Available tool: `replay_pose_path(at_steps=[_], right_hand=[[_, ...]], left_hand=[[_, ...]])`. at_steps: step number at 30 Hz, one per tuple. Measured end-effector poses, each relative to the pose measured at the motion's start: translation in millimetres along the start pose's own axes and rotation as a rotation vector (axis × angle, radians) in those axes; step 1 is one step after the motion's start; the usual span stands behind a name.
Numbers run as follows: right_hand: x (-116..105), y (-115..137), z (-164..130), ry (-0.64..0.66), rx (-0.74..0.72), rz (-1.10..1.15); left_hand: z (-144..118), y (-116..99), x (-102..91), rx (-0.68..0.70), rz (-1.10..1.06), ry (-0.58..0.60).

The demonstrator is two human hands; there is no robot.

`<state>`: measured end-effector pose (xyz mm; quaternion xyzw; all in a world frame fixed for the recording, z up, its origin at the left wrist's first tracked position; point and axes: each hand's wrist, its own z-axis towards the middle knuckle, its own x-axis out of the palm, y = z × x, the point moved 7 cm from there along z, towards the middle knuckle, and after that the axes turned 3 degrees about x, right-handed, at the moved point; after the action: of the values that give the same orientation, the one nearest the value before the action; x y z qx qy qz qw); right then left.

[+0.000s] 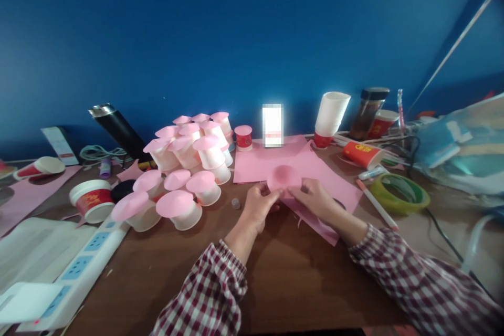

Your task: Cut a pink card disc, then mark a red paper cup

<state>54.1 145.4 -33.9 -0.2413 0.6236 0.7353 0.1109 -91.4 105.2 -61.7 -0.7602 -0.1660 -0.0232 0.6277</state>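
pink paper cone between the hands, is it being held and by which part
Yes. Both hands hold the pink paper cone by its lower edge: the left hand pinches the left side, the right hand the right side, above the pink paper sheets.

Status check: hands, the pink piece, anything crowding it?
Left hand and right hand both pinch the pink paper cone. Cone above pink sheets. Pink-capped cups cluster left, apart from hands.
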Motion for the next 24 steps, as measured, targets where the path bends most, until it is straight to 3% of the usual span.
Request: replay_pose_path(at_steps=[12, 24], right_hand=[[1.9, 7.5, -2.0, 0.046, -0.044, 0.021], [5.7, 1.6, -1.2, 0.091, 0.025, 0.059]], left_hand=[[-1.7, 0.4, 3.1, 0.019, -0.048, 0.002], [-3.2, -0.4, 7.1, 0.013, -0.036, 0.064]])
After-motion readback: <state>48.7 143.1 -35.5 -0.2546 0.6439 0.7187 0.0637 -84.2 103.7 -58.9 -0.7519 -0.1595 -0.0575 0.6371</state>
